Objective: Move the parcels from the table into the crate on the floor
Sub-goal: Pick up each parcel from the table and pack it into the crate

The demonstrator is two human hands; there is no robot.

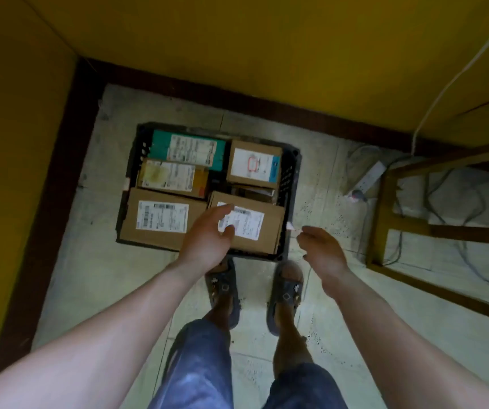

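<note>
Ok, status: I'm standing over the crate (289,172) on the floor, with at least five parcels visible inside, packed close. Left hand (208,237) hovers over the near-right brown parcel (267,228), fingers loose, gripping nothing; can't tell if it touches the label. Right hand (323,252) is apart from it, off the crate's right edge, fingers loosely curled, empty. My read: this is the release end of a drop-off. The next move calls for straightening up and going to the table for another parcel. The tabletop isn't in view, so remaining count unknown. Top layer looks nearly full, so the next one probably stacks.
</note>
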